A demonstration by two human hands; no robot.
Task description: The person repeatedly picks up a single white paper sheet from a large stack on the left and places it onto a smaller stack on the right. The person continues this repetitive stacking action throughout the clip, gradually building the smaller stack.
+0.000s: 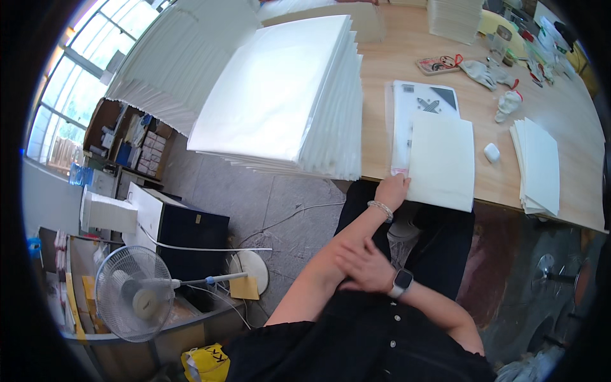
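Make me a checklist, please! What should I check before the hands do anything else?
1. Left hand at the cream paper: ok, it's at the near left corner.
2. Left fingers pinching firmly: cannot tell.
3. Right hand away from the left arm: not ok, it lies across it.
4. Cream paper fully on the table: not ok, its near end sticks out past the edge.
5. White earbud case clear of the cream paper: ok, it sits apart.

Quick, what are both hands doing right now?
Left hand: at the edge of the cream paper; grip can't be told.
Right hand: open, laid on the left forearm.
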